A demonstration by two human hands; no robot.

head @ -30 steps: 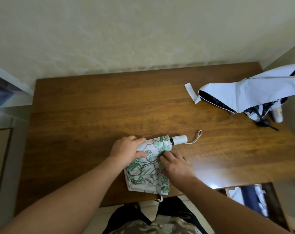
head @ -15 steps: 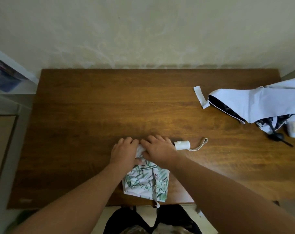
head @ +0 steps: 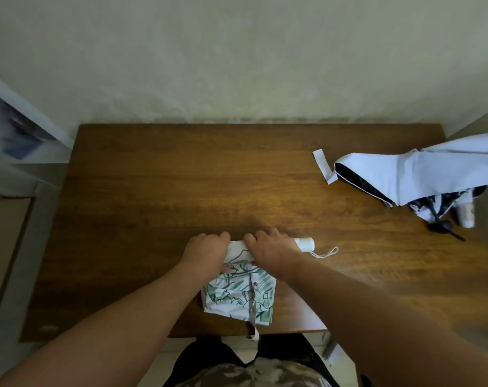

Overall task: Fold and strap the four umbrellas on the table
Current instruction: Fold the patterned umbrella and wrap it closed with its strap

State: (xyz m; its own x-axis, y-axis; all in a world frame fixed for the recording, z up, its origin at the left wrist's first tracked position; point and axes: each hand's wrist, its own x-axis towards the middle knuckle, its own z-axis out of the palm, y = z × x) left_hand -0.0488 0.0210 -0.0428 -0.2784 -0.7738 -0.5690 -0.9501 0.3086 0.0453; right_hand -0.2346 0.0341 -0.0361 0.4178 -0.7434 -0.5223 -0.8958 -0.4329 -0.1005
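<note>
Green-leaf print umbrella (head: 238, 293): your left hand (head: 206, 254) and right hand (head: 273, 254) both grip its rolled edge on the wooden table (head: 153, 205).

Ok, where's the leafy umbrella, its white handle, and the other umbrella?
leafy umbrella (head: 238, 298), head view, on its loose printed cloth.
white handle (head: 305, 243), head view, on its round end.
other umbrella (head: 421, 174), head view, on its pale outer cloth.

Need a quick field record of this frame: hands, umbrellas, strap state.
left hand: grips the rolled part of the green leaf-print umbrella
right hand: grips the same roll, beside the left
white handle: sticks out right of the right hand, wrist loop on the table
canopy: partly rolled, loose flap toward the near edge
strap: not fastened
white umbrella: far right, unfolded, tab loose
</note>
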